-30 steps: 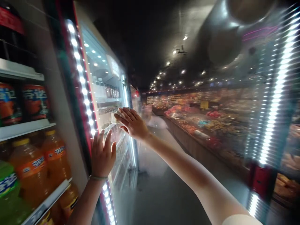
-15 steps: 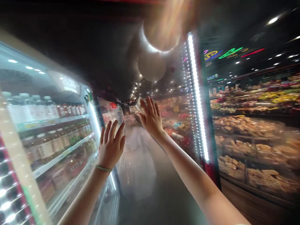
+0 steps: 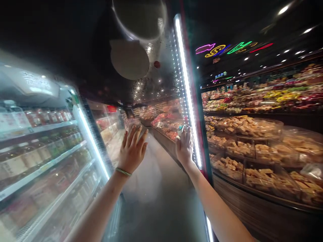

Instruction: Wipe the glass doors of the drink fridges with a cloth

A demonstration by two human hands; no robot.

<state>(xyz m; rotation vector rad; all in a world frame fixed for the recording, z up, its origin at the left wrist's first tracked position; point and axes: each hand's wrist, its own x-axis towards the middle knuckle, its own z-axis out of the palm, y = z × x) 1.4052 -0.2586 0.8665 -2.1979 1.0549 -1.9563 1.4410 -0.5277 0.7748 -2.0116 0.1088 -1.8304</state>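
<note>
An open glass door [image 3: 161, 188] of a drinks cooler stands before me, with pale reflections and small droplets on its pane. My right hand [image 3: 185, 146] is near the lit strip [image 3: 186, 90] along the door's right edge. Its fingers stretch upward over a pale cloth [image 3: 178, 137], mostly hidden under the hand and flat against the glass. Lower left of the pane's middle, my left hand [image 3: 133, 148] has its fingers spread and holds nothing. It seems to rest on the glass. A thin band [image 3: 123, 171] circles the left wrist.
Bottles [image 3: 52, 144] line the lit cooler shelves [image 3: 50, 164] on the left, blurred. To the right, clear bins [image 3: 247, 124] of packaged food stand on a curved counter [image 3: 252, 198]. Neon signs [image 3: 239, 47] glow above.
My right hand has moved right and down across the glass with the cloth, toward the lit edge. The view has turned right; my left hand appears farther right and slightly higher.
</note>
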